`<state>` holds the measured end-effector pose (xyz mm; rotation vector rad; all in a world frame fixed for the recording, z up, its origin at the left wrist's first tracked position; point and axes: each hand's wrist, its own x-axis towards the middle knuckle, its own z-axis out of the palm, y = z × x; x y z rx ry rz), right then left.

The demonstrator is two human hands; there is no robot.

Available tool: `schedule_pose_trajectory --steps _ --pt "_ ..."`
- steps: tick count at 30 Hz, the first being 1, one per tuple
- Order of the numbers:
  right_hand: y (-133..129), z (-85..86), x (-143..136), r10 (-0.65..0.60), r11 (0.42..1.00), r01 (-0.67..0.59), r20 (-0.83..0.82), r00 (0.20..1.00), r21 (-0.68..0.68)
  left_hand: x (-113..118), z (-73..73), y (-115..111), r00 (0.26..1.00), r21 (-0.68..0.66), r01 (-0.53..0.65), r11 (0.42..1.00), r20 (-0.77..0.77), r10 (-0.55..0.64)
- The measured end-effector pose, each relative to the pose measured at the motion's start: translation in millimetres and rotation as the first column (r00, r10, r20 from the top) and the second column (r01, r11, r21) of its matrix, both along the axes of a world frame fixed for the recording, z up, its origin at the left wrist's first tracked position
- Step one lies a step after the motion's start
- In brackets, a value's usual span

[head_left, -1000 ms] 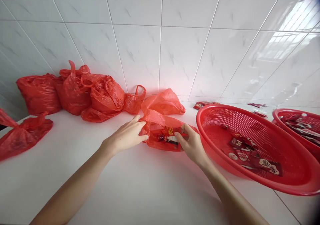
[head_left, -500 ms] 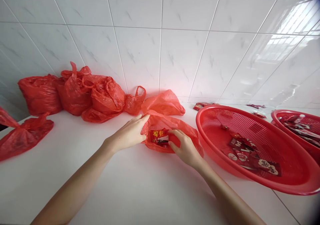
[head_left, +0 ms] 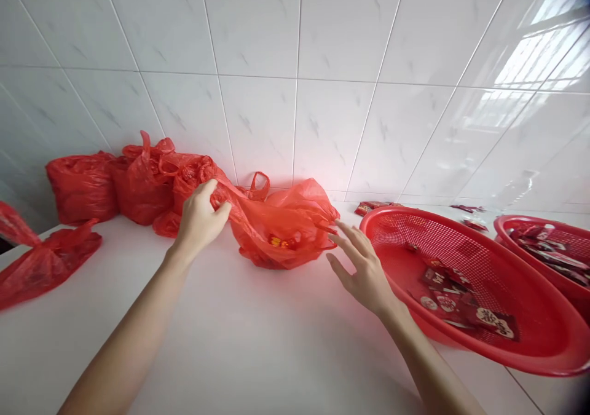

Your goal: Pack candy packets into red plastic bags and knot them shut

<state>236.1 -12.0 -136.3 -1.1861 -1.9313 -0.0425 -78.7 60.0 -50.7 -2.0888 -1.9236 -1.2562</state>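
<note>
A thin red plastic bag (head_left: 281,243) stands on the white surface, with a red packet with yellow print (head_left: 282,241) showing through its side. My left hand (head_left: 201,215) pinches the bag's upper left part and pulls it up and out to the left. Beside the bag's right handle is my right hand (head_left: 362,267), its fingers spread and holding nothing; its fingertips are close to the handle, and whether they touch it is unclear.
Filled red bags (head_left: 83,187) line the wall at left, and a knotted one (head_left: 46,255) lies nearer. A red basket (head_left: 391,286) of packets stands at right, another basket (head_left: 507,224) beyond it. Loose packets (head_left: 373,207) lie behind.
My left hand has moved left and up, stretching the bag's edge. My right hand has come out of the bag, moved right and opened. The packet inside is now covered by the bag's side.
</note>
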Motion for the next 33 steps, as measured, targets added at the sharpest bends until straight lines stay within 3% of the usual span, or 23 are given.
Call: schedule_pose_trajectory --steps 3,6,12,14,16,18,20,21,23,25,27,30,33 --pt "1.3 -6.6 -4.1 -0.101 0.995 0.101 -0.037 0.994 0.003 -7.9 4.8 -1.9 0.999 -0.058 0.017 0.998 -0.026 -0.018" --pt "2.4 -18.0 -16.6 -0.061 0.994 0.050 -0.113 0.992 -0.092 -7.1 4.2 -4.5 0.993 -0.126 0.111 0.986 -0.028 -0.116" --pt "26.6 -31.0 -42.8 -0.039 0.964 -0.034 -0.268 0.963 -0.264 2.8 4.4 -14.0 0.976 -0.074 0.219 0.973 -0.002 -0.219" --pt "39.0 -20.7 -42.5 -0.050 0.922 -0.083 -0.329 0.943 -0.377 1.6 6.8 -17.6 0.972 -0.065 0.233 0.970 -0.008 -0.234" --pt "47.3 1.1 -36.8 -0.054 0.868 -0.176 -0.442 0.896 -0.463 -3.4 9.5 -20.1 0.965 -0.050 0.259 0.964 -0.028 -0.261" --pt "49.1 30.6 -28.3 -0.048 0.863 -0.284 -0.628 0.777 -0.418 -11.0 12.6 -21.4 0.957 -0.058 0.285 0.957 -0.046 -0.287" --pt "45.2 58.6 -21.9 0.000 0.905 -0.310 -0.728 0.686 -0.292 -18.7 16.4 -22.1 0.953 -0.110 0.292 0.950 -0.046 -0.298" --pt "42.3 68.6 -20.8 0.006 0.918 -0.282 -0.699 0.715 -0.280 -21.6 18.7 -22.3 0.955 -0.142 0.286 0.948 -0.044 -0.294" --pt "37.2 75.4 -24.3 -0.042 0.929 -0.157 -0.518 0.855 -0.334 -24.5 23.8 -22.2 0.957 -0.195 0.270 0.943 -0.055 -0.285" --pt "35.7 64.3 -33.0 -0.127 0.927 0.028 -0.244 0.961 -0.374 -24.1 29.8 -21.3 0.953 -0.225 0.268 0.937 -0.083 -0.293" --pt "39.0 43.5 -41.5 -0.180 0.916 0.145 -0.060 0.982 -0.373 -22.4 36.5 -19.6 0.941 -0.245 0.286 0.926 -0.109 -0.320" --pt "48.4 24.3 -43.1 -0.155 0.868 0.087 -0.101 0.983 -0.488 -22.8 48.4 -16.0 0.930 -0.267 0.289 0.919 -0.151 -0.336" --pt "52.1 44.4 -30.1 -0.122 0.859 -0.001 -0.206 0.971 -0.512 -28.2 63.2 -12.4 0.930 -0.281 0.240 0.929 -0.207 -0.303"
